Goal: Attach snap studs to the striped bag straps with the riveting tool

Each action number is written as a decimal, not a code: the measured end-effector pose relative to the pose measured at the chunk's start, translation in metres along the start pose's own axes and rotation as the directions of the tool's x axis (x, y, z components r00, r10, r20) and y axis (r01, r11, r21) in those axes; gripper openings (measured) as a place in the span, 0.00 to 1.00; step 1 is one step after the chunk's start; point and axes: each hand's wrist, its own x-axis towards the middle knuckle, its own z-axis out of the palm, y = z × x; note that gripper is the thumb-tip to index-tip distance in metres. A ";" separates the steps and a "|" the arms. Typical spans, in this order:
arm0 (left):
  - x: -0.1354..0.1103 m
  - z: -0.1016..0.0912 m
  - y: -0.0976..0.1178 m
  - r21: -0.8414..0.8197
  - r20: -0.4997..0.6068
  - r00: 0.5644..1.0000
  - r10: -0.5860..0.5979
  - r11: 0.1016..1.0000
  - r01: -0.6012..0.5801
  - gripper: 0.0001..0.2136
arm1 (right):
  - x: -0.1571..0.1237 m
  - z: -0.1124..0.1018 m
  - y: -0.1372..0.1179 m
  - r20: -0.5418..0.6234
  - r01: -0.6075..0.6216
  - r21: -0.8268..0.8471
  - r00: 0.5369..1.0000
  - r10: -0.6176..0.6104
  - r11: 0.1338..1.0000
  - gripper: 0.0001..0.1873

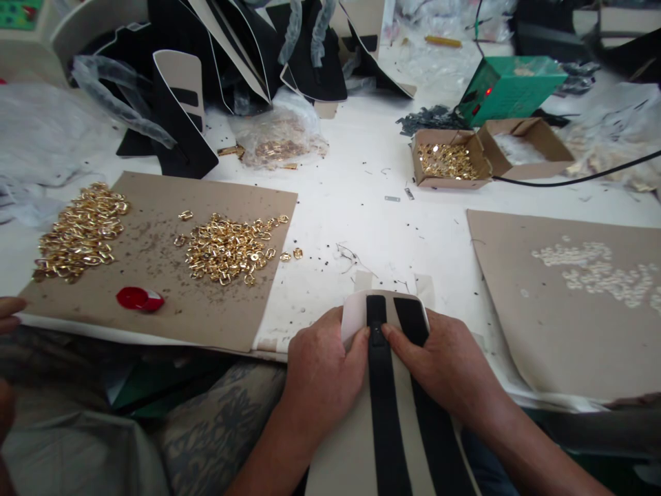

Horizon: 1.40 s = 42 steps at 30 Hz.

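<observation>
A long beige panel (335,458) with two black strips (385,413) running along it lies at the table's front edge, its rounded end on the white top. My left hand (325,365) grips its left edge, thumb on the left strip beside a small black tab with a tiny stud (379,333). From the other side my right hand (454,362) holds the right edge, its thumb tip at the same tab. The fingers of both hands are hidden under the panel.
Gold-coloured metal links (227,244) and a red container (139,299) lie on cardboard at left; small white pieces (599,269) lie on cardboard at right. Behind stand a box of gold-coloured parts (447,162), a green device (511,89) and black panels (180,138). Another person's fingers (10,313) show far left.
</observation>
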 end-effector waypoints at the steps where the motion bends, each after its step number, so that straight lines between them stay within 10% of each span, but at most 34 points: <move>1: 0.000 0.001 0.000 0.003 0.002 1.000 0.005 1.000 -0.005 0.06 | 0.000 0.001 0.001 -0.001 -0.002 -0.016 1.000 0.002 1.000 0.14; 5: -0.003 0.006 -0.005 0.038 -0.076 0.995 0.065 0.997 -0.062 0.04 | 0.000 0.003 0.002 0.011 0.007 -0.054 1.000 -0.006 0.999 0.14; 10: -0.007 0.007 -0.008 0.217 -0.375 0.862 0.342 0.936 -0.277 0.35 | -0.001 0.003 0.000 0.013 0.028 -0.056 1.000 -0.027 0.998 0.14; 16: -0.005 0.002 -0.003 0.148 -0.086 0.815 0.573 0.817 -0.558 0.08 | 0.000 0.004 0.002 0.012 0.094 -0.045 0.996 -0.093 0.995 0.12; 23: 0.002 0.009 -0.019 0.089 -0.146 0.797 0.586 0.811 -0.579 0.07 | -0.004 -0.003 -0.005 -0.033 0.134 0.022 0.991 -0.133 0.991 0.13; 26: 0.009 0.010 -0.022 0.097 -0.168 0.780 0.602 0.798 -0.595 0.07 | -0.031 -0.010 0.002 -0.263 0.207 0.125 0.950 -0.168 0.970 0.23; 30: 0.014 0.008 -0.023 0.107 -0.177 0.762 0.623 0.782 -0.614 0.09 | -0.102 -0.030 0.044 -0.582 0.458 0.201 0.767 -0.270 0.866 0.13; 34: 0.020 0.009 -0.028 0.139 -0.187 0.752 0.632 0.775 -0.616 0.13 | -0.151 -0.074 0.114 -0.618 0.266 0.357 0.786 0.013 0.895 0.14; 37: 0.025 0.010 -0.033 0.155 -0.192 0.752 0.630 0.776 -0.611 0.14 | -0.135 -0.110 0.165 -0.637 0.091 0.383 0.747 0.191 0.919 0.20; 42: 0.029 0.012 -0.037 0.174 -0.206 0.759 0.618 0.786 -0.593 0.14 | -0.049 -0.141 0.211 -0.572 0.007 0.071 0.819 0.035 0.997 0.18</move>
